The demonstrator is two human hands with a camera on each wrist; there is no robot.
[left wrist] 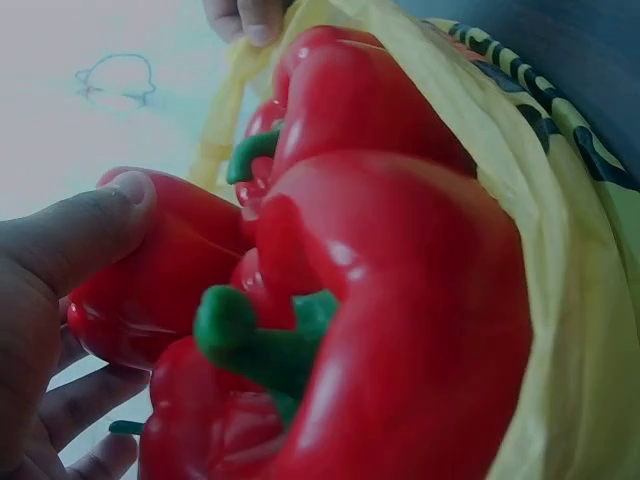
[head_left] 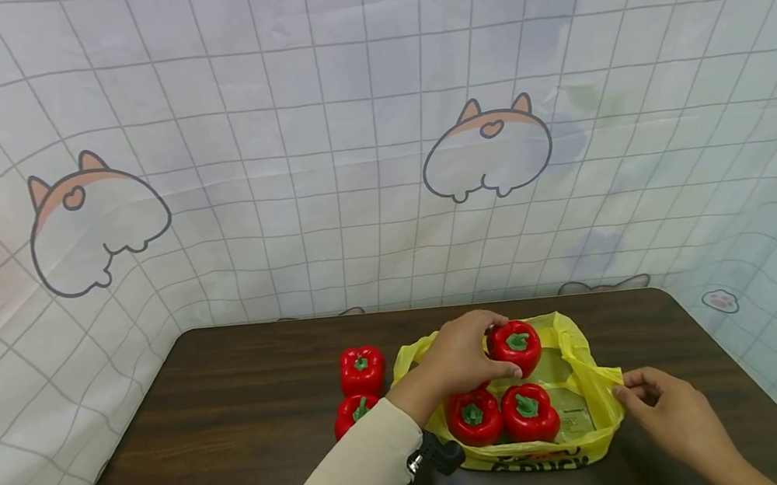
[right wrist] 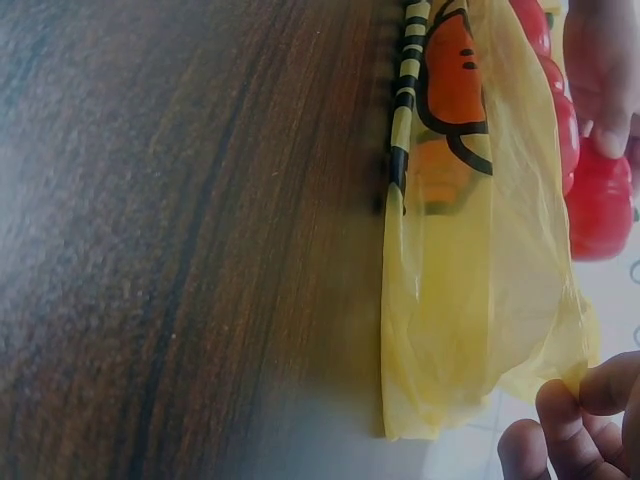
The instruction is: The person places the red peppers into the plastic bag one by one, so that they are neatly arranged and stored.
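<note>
My left hand (head_left: 461, 353) grips a red bell pepper (head_left: 515, 346) with a green stem, above the back part of a yellow plastic bag (head_left: 598, 378). In the left wrist view the thumb lies across that pepper (left wrist: 165, 270), with fingers beneath it. Two more bell peppers (head_left: 474, 417) sit side by side at the front inside the bag; another is partly hidden behind my left hand. At the bag's right edge, my right hand (head_left: 679, 413) pinches the rim between thumb and finger. The right wrist view shows the pinched plastic (right wrist: 560, 370) pulled outward.
Left of the bag, two red bell peppers (head_left: 362, 370) stand on the dark wooden table (head_left: 224, 430), the nearer one partly covered by my left sleeve (head_left: 361, 471). A white gridded cloth (head_left: 297, 165) with cartoon animals hangs behind the table and along its sides.
</note>
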